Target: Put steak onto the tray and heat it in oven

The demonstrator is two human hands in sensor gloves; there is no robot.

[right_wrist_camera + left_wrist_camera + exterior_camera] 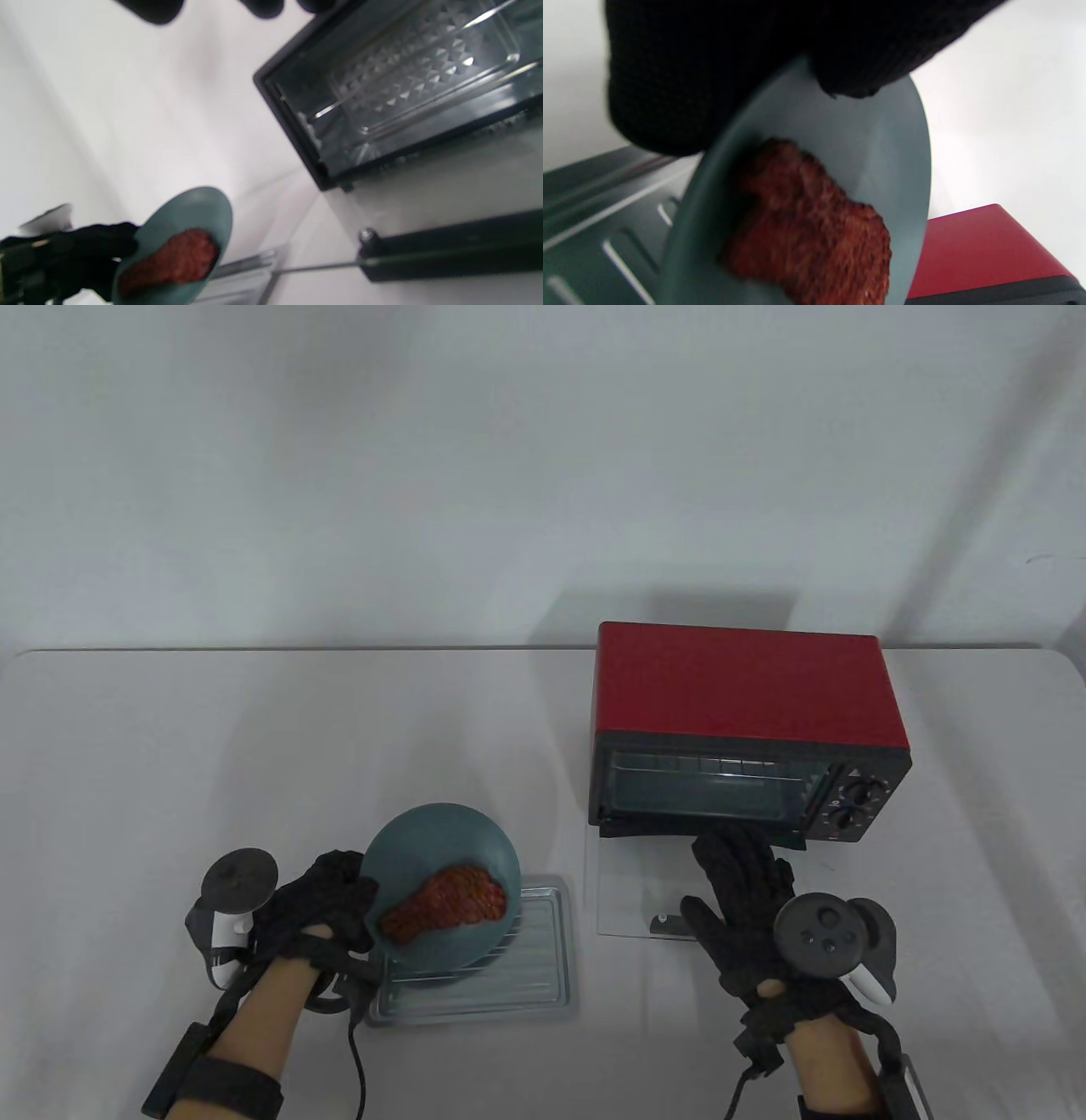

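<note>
A: Where is the steak (445, 902) relative to the oven (751, 729)?

B: Off to the oven's left and nearer the person, lying on a teal plate (441, 891). The plate is tilted, its raised edge towards the left hand (318, 912), and it hangs over the metal tray (543, 976) on the tabletop (254, 746).

A: What do the hands have hold of?

B: The left hand grips the plate's rim, fingers curled round it; the left wrist view shows a gloved thumb (857, 63) pressed on the plate's upper face. The right hand (747, 899) lies just in front of the oven, fingers straight and spread, over the lowered glass door (632, 899). It holds nothing.

A: And the oven itself?

B: Red top, black front, two dials (853, 806) at its right end. Its door is folded down flat, and the right wrist view looks into the open cavity (407, 84).
</note>
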